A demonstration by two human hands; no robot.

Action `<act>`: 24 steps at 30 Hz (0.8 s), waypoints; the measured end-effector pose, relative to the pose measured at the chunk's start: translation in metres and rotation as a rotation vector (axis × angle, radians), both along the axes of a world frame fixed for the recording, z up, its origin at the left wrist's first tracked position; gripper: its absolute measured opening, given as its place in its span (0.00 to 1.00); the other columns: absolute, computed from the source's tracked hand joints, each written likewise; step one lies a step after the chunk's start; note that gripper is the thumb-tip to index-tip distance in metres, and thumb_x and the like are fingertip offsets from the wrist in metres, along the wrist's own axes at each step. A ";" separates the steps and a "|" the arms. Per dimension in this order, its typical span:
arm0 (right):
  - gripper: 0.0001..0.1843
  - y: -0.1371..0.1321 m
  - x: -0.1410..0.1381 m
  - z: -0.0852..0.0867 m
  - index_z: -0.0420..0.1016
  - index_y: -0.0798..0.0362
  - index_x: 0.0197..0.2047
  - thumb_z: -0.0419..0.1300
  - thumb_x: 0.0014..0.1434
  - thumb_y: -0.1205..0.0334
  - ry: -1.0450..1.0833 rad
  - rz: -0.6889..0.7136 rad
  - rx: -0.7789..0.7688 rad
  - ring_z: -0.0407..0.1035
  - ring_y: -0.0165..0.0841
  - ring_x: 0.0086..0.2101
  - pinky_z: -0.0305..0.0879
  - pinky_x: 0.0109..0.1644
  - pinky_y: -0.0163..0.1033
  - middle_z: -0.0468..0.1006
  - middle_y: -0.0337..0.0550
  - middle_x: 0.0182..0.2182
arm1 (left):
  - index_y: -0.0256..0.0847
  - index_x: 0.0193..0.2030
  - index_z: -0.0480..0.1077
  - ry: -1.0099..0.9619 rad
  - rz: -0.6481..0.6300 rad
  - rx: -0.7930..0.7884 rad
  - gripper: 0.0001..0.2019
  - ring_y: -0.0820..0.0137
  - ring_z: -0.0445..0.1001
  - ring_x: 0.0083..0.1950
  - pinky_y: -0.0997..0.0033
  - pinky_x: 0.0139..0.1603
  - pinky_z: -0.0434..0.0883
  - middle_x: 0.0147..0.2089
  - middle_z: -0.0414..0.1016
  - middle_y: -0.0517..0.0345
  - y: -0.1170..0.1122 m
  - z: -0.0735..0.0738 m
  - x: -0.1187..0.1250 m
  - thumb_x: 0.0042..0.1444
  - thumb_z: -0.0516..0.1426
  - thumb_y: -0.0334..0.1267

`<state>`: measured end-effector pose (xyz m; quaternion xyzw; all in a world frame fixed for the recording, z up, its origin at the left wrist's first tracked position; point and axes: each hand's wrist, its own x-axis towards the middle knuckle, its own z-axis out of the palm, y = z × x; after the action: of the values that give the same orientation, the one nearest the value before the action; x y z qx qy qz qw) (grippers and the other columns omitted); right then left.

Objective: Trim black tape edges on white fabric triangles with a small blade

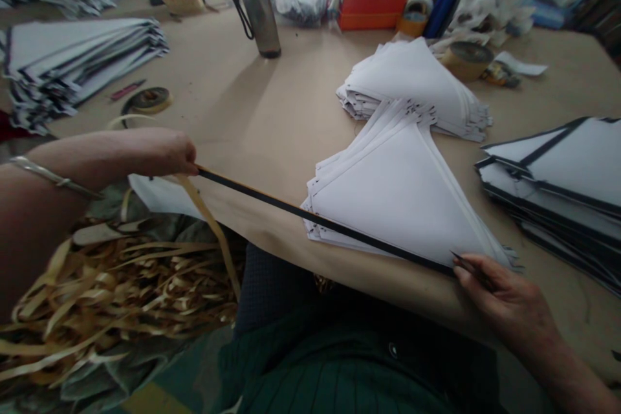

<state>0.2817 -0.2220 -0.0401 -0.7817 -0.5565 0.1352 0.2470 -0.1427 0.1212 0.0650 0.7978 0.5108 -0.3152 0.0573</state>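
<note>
Black and narrow, the strip (272, 198) runs taut and slanting from the left hand (169, 152), farther off, to the right hand (504, 294), nearer, crossing the near edge of the white sheets (388, 200); whether it touches them or hangs just above, I cannot tell. The left fingers pinch its left end; the right thumb and fingers close on its right end along with a thin, dark, pointed tool (468, 263). A pull from one side could, I judge, tug the strip off line or slip it from a pinch; if its underside is sticky, a sag could catch the sheets askew. The tool's tip sits close over the top sheet, so a dip of the wrist might scratch it, and the fanned stack looks loose enough to slide if knocked. A pale ribbon (213, 223) dangles below the left hand toward a tangled heap (145, 284), where it could snag. Outward on the table (301, 110) lie another white pile (412, 74) beyond, black-edged piles at right (577, 168) and far left (82, 58), a tape roll (151, 99) left, and a bottle (259, 10) at the far side.
</note>
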 end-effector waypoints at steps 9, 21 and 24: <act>0.15 0.001 0.000 0.003 0.77 0.51 0.37 0.58 0.54 0.51 -0.034 -0.004 -0.030 0.76 0.33 0.30 0.69 0.32 0.32 0.81 0.40 0.30 | 0.26 0.33 0.76 0.210 0.041 0.047 0.15 0.74 0.60 0.26 0.75 0.34 0.57 0.22 0.69 0.59 0.041 -0.017 -0.020 0.56 0.53 0.38; 0.12 0.005 -0.004 0.015 0.77 0.51 0.36 0.57 0.56 0.54 -0.116 0.113 0.023 0.76 0.32 0.27 0.69 0.27 0.31 0.81 0.38 0.29 | 0.16 0.36 0.75 0.240 0.071 0.179 0.45 0.63 0.70 0.41 0.66 0.47 0.64 0.27 0.72 0.49 0.084 -0.028 -0.050 0.57 0.40 0.66; 0.09 0.018 -0.022 0.035 0.75 0.50 0.39 0.55 0.59 0.58 -0.134 0.300 0.071 0.75 0.30 0.27 0.67 0.28 0.30 0.80 0.39 0.30 | 0.15 0.29 0.74 0.143 0.051 0.215 0.48 0.63 0.70 0.39 0.62 0.47 0.65 0.22 0.69 0.51 0.094 -0.034 -0.055 0.50 0.42 0.72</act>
<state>0.2597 -0.2040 -0.0053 -0.6878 -0.6866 0.0986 0.2140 -0.1974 0.2151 0.0307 0.7616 0.5645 -0.3133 -0.0570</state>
